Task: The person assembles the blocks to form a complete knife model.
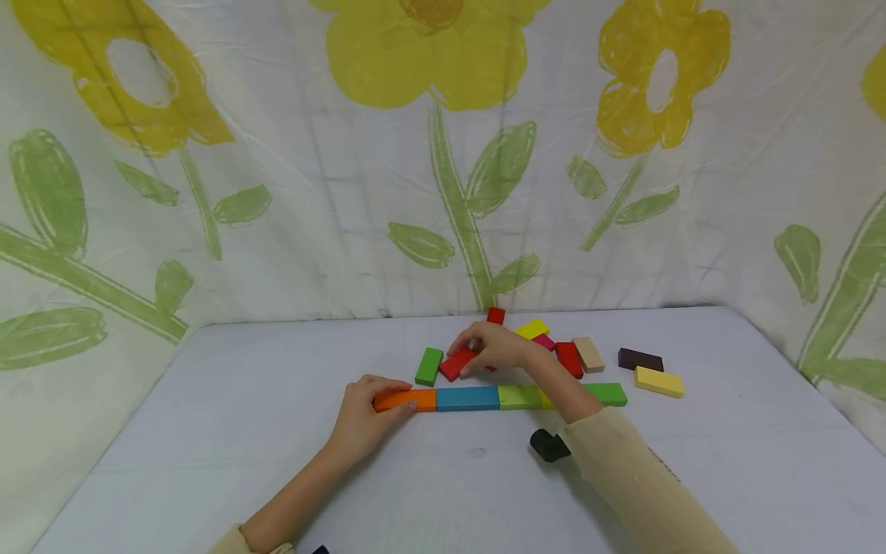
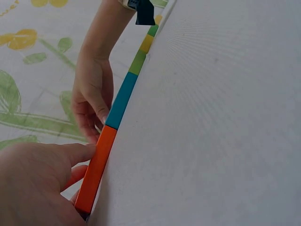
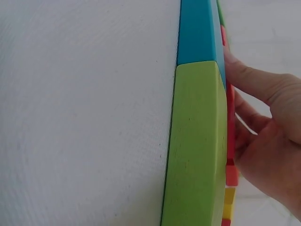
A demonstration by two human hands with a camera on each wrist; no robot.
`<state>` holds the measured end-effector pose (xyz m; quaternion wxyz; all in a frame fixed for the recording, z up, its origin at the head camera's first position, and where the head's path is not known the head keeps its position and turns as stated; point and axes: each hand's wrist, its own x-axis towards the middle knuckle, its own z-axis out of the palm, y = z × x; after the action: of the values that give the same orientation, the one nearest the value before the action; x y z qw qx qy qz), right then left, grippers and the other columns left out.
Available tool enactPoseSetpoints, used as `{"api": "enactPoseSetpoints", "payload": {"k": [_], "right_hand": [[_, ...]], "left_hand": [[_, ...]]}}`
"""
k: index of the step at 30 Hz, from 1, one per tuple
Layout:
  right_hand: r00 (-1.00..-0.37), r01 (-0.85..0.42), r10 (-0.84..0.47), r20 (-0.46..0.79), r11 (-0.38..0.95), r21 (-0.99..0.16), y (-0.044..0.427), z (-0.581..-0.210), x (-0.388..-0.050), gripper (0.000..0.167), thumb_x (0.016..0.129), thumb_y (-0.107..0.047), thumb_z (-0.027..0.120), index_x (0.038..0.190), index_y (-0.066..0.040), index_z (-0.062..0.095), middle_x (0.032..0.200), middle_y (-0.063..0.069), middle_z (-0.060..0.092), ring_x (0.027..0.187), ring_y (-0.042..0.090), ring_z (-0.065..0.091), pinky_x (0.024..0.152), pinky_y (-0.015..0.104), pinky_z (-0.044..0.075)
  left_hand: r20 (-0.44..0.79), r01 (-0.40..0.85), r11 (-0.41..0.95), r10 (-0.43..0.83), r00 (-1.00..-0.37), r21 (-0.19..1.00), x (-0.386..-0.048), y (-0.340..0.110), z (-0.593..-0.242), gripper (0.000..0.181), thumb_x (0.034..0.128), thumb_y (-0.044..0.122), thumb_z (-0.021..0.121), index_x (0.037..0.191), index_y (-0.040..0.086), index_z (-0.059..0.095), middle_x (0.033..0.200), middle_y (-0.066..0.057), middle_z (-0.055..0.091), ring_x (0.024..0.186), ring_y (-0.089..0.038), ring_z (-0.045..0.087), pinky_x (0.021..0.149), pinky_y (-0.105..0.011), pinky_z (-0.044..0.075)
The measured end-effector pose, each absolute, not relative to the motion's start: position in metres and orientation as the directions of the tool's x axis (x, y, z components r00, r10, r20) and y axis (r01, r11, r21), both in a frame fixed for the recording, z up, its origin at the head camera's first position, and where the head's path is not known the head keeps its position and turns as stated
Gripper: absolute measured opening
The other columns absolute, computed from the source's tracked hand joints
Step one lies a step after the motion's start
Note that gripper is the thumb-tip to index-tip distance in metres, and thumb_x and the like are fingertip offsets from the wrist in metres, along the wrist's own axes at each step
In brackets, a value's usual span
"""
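An orange block [image 1: 408,400] forms the left end of a straight row of coloured blocks on the white table. My left hand [image 1: 363,415] grips it between thumb and fingers, seen close up in the left wrist view. Touching its right end is a blue block [image 1: 467,398], followed by a light green block [image 1: 519,397], a yellow one [image 2: 146,44] and a green block [image 1: 606,394]. Behind the row, my right hand [image 1: 500,346] pinches a red block [image 1: 455,365], which lies at a slant. In the right wrist view the row partly hides that hand's fingertips.
A small green block [image 1: 429,366] lies left of the red one. Loose blocks lie behind and right: red [image 1: 569,359], yellow [image 1: 531,329], natural wood [image 1: 589,355], dark brown [image 1: 640,359] and pale yellow [image 1: 658,382]. A flowered cloth [image 1: 291,254] hangs behind the table.
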<state>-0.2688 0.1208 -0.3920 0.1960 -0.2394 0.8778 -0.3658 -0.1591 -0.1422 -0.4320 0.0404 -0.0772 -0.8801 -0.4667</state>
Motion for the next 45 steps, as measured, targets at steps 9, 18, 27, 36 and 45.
{"api": "enactPoseSetpoints", "payload": {"k": [9, 18, 27, 36, 45], "right_hand": [[-0.807, -0.345, -0.582, -0.104, 0.606, -0.717, 0.121, -0.389, -0.268, 0.029, 0.093, -0.013, 0.082, 0.121, -0.009, 0.076, 0.121, 0.008, 0.067, 0.112, 0.026, 0.055, 0.084, 0.025, 0.052], [-0.810, -0.384, -0.585, -0.033, 0.573, -0.724, 0.122, -0.383, -0.260, 0.031, 0.093, -0.016, 0.082, 0.122, -0.008, 0.075, 0.120, 0.008, 0.069, 0.109, 0.023, 0.058, 0.082, 0.025, 0.054], [-0.832, -0.426, -0.551, 0.069, 0.553, -0.716, 0.126, -0.384, -0.239, 0.030, 0.095, -0.021, 0.081, 0.122, -0.010, 0.075, 0.112, 0.004, 0.070, 0.100, 0.020, 0.059, 0.083, 0.028, 0.054], [-0.859, -0.421, -0.502, 0.102, 0.578, -0.699, 0.129, -0.384, -0.209, 0.031, 0.092, -0.025, 0.084, 0.118, -0.012, 0.075, 0.103, 0.001, 0.067, 0.094, 0.017, 0.057, 0.075, 0.025, 0.051], [-0.876, -0.399, -0.470, 0.108, 0.581, -0.710, 0.133, -0.386, -0.189, 0.029, 0.090, -0.022, 0.085, 0.114, -0.010, 0.075, 0.102, 0.002, 0.068, 0.094, 0.016, 0.059, 0.074, 0.023, 0.054]], "left_hand": [[0.149, 0.175, 0.555, 0.093, -0.984, 0.813, -0.159, -0.142, -0.432, 0.023, 0.0894, 0.015, 0.085, 0.112, 0.010, 0.082, 0.113, -0.011, 0.068, 0.112, -0.029, 0.053, 0.085, -0.037, 0.043], [0.154, 0.180, 0.556, 0.093, -0.984, 0.811, -0.159, -0.141, -0.431, 0.023, 0.0893, 0.014, 0.085, 0.112, 0.010, 0.083, 0.113, -0.011, 0.068, 0.111, -0.029, 0.053, 0.085, -0.037, 0.043], [0.145, 0.176, 0.554, 0.100, -0.984, 0.814, -0.158, -0.141, -0.430, 0.023, 0.0906, 0.014, 0.083, 0.113, 0.009, 0.082, 0.113, -0.011, 0.068, 0.112, -0.028, 0.053, 0.084, -0.036, 0.044], [0.167, 0.194, 0.554, 0.099, -0.981, 0.810, -0.159, -0.141, -0.431, 0.023, 0.0891, 0.014, 0.084, 0.111, 0.009, 0.082, 0.111, -0.011, 0.069, 0.111, -0.029, 0.054, 0.084, -0.037, 0.044], [0.164, 0.193, 0.551, 0.102, -0.981, 0.812, -0.159, -0.142, -0.431, 0.023, 0.0892, 0.014, 0.084, 0.111, 0.009, 0.082, 0.112, -0.011, 0.068, 0.111, -0.029, 0.053, 0.085, -0.037, 0.042]]}}
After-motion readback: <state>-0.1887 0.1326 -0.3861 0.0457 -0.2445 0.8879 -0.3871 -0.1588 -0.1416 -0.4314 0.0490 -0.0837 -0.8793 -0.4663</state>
